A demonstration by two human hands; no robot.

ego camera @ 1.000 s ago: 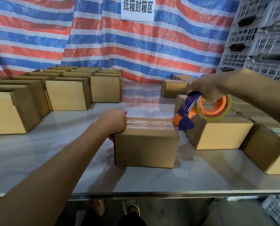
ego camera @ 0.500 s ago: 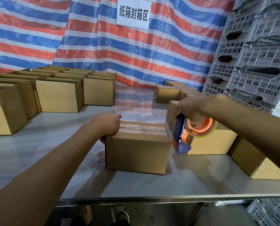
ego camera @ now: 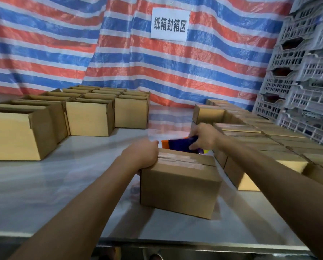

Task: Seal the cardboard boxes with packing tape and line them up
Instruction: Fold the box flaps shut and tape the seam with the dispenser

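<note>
The left hand [ego camera: 142, 155] grips the left end of the box [ego camera: 179, 186], fingers curled over its edge. The right hand [ego camera: 203, 136] holds the dispenser [ego camera: 177, 145] just behind the box. The box's long axis, along the taped seam, runs left to right; the left hand is nearer. It stands on the table [ego camera: 53, 184], sealed boxes [ego camera: 260, 166] at right, tarp [ego camera: 63, 44] behind
</note>
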